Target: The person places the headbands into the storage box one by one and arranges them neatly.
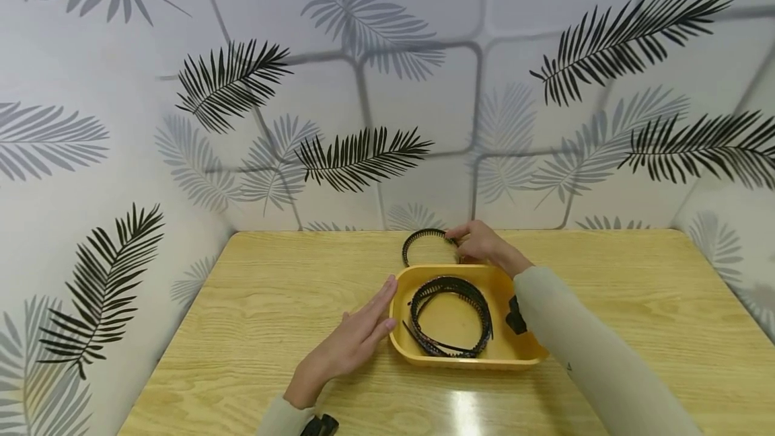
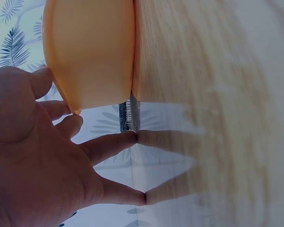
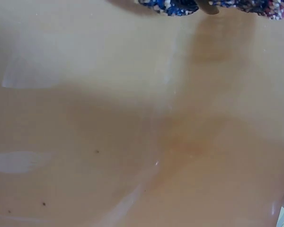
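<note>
A black toothed headband [image 1: 408,245] lies on the table behind a yellow plastic basin [image 1: 472,362]. My right hand [image 1: 482,245] reaches over the basin's far rim and pinches that headband at its right side. Inside the basin sits a loose ring of several dark headbands [image 1: 483,308]; in the right wrist view, parts of them look like blue speckled fabric [image 3: 173,6]. My left hand [image 1: 354,338] touches the basin's left end with its fingers spread and fairly straight. In the left wrist view, two of its fingertips meet the tabletop. The right hand's fingers are out of the right wrist view.
The light wooden table [image 1: 272,301] extends on both sides of the basin. A pale wall covering with dark leaf prints [image 1: 363,160] rises directly behind the table's back edge and along its sides.
</note>
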